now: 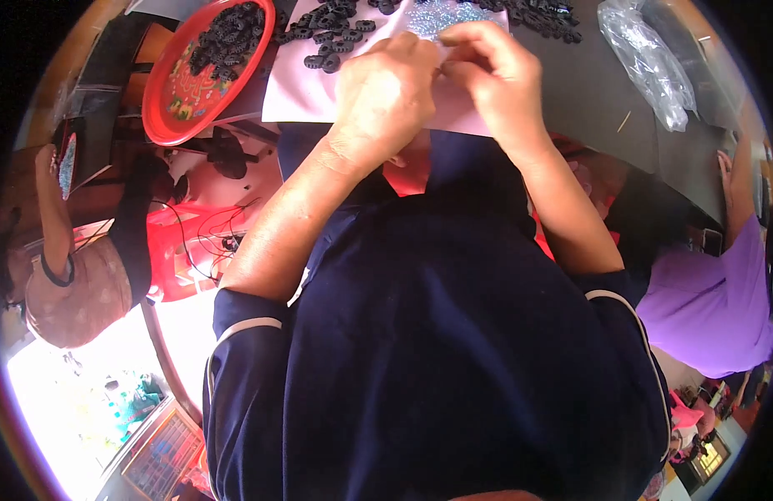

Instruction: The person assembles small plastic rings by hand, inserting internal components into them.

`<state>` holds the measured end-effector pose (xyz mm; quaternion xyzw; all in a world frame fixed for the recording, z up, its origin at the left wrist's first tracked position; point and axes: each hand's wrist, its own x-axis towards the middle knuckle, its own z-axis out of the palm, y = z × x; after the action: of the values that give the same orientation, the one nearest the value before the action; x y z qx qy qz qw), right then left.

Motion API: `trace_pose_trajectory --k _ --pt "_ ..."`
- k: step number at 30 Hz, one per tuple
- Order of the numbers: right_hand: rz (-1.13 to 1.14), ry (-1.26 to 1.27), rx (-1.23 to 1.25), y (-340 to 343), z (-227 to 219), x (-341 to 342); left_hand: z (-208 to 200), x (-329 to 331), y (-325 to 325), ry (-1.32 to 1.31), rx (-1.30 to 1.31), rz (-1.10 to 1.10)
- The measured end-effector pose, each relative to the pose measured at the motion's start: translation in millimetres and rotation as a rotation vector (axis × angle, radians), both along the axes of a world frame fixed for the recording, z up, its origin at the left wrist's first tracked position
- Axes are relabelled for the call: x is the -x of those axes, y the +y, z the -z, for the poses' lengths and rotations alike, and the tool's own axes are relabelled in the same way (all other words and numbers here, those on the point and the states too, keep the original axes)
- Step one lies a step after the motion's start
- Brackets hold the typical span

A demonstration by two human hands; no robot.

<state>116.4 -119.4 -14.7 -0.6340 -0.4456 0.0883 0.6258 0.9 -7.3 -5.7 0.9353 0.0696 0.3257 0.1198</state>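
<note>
The left hand [391,88] and right hand [502,88] curled close at twelve o'clock; their grip couldn't be told. Blue beads [441,17] lay just beyond, cut off above; black pieces [323,62] sat toward eleven.

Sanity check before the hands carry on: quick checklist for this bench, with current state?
1. Left hand and right hand both over the pink sheet: ok, close together.
2. Grip confirmed on a piece: cannot tell; anything between the fingertips is too small or hidden.
3. Shiny beads close by: ok, heaped just beyond the hands.
4. Black pieces all in the red tray: not ok; some lie on the sheet, others on the dark table at right.
5. Plastic bag clear of the hands: ok, apart, to the right.
</note>
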Motion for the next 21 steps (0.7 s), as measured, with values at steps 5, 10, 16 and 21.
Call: trace_pose_trajectory --k 5,10,16,21 --pt "0.008 0.441 -0.241 -9.6 -2.1 -5.9 -1.5 -7.8 -8.1 0.078 -0.075 0.040" --pt "-0.008 0.396 -0.303 -11.1 -2.1 -3.4 2.9 -8.8 -7.5 0.081 -0.110 0.008" --pt "0.019 0.467 -0.178 -11.7 -9.1 -0.4 -1.0 13.1 20.6 -0.053 0.132 0.020" --pt "0.106 0.196 -0.111 -26.8 -7.0 -22.3 -74.5 50.1 84.8 -0.181 0.236 -0.235"
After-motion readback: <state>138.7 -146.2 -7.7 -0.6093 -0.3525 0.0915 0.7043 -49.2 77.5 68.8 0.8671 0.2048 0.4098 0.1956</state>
